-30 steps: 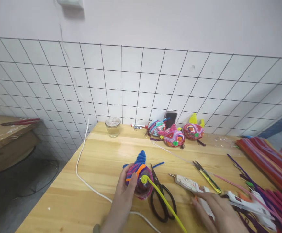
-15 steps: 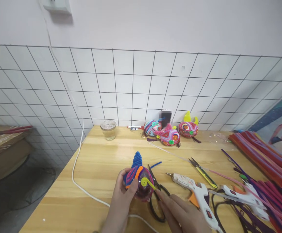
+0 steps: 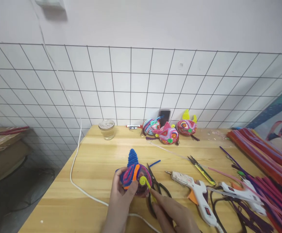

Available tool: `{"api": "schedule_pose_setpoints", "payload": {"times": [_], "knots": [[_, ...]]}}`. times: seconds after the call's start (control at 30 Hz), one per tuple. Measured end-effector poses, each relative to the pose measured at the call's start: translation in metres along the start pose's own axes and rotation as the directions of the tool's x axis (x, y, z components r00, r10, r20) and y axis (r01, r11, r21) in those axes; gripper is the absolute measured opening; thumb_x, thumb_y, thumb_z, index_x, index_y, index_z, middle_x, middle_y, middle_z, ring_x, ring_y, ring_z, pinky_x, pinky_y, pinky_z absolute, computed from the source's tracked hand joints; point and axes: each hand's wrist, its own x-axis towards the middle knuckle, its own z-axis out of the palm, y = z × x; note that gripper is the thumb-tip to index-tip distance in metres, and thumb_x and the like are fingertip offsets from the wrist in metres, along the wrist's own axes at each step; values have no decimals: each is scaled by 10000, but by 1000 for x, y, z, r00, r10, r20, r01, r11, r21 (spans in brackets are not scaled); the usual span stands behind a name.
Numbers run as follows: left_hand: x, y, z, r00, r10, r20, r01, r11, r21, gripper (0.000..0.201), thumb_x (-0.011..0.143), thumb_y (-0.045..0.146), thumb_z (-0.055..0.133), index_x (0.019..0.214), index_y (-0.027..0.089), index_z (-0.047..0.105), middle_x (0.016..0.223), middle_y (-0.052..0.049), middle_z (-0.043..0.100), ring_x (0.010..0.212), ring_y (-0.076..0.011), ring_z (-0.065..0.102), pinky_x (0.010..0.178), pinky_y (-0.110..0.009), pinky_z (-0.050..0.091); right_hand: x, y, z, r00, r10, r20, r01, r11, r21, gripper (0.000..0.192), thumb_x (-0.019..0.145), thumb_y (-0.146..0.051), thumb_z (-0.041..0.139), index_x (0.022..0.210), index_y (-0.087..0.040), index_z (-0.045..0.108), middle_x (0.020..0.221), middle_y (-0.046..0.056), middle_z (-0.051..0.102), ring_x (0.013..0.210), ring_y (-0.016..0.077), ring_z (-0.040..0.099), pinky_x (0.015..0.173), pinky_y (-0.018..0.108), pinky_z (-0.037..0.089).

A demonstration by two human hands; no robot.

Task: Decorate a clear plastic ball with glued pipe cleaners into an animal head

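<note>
My left hand is wrapped round a ball-shaped craft figure covered with purple, blue and orange pipe cleaner strips, its thumb pressing the front. A ridged blue piece stands up from its top. On the figure's bare, shiny dark side sits a coiled yellow pipe cleaner, whose loose end runs to my right hand. The fingers of my right hand pinch that end. Black-handled scissors lie open behind the figure, partly hidden by my right hand.
To the right lie a white glue gun, a second glue gun, yellow snips and bundles of pipe cleaners. Several finished figures and a glass cup stand near the tiled wall. A white cord crosses the left side.
The view has shifted slightly. Both hands and the figure sit a little further left, and my right hand has come closer to the figure along the yellow pipe cleaner's loose end.
</note>
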Motion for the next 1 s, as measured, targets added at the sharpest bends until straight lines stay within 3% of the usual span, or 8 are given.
{"api": "schedule_pose_setpoints", "payload": {"times": [0.1,0.27,0.5,0.73,1.0], "knots": [[0,-3,0,999,39,-22,-39,999,-1,579,545,485,805,1001,204,586,895,-45,690,792,-190,646,692,-268,523,0,-3,8,992,112,-62,-109,993,41,328,905,-305,508,1134,-156,689,733,79,731,624,169,683,650,204,532],[-1,-8,1,995,76,-70,-77,997,-15,591,535,468,812,1009,214,568,894,-39,697,775,-188,659,673,-263,537,1,-7,16,949,312,-48,-305,945,119,427,875,-486,504,1066,-182,736,641,51,692,524,159,586,563,232,497],[-2,-6,-4,998,37,-45,-38,999,-38,639,532,447,830,1047,206,538,920,-54,699,799,-213,674,646,-289,571,-1,-15,25,819,571,61,-547,742,387,628,753,-727,519,1094,-242,725,504,4,565,454,125,469,463,237,366],[-4,-6,-4,998,50,-39,-53,997,-63,641,558,447,829,1067,207,523,921,-51,693,778,-188,674,596,-232,555,4,-25,31,761,647,42,-564,628,537,641,672,-745,601,1069,-258,733,545,-1,571,467,112,497,483,231,396],[-8,-10,-1,990,119,-80,-123,991,-45,584,602,467,799,1069,231,537,958,-35,666,817,-167,651,694,-230,542,3,-24,38,764,645,24,-543,623,563,663,681,-736,600,1078,-221,730,528,-1,554,473,120,489,497,242,423]]}}
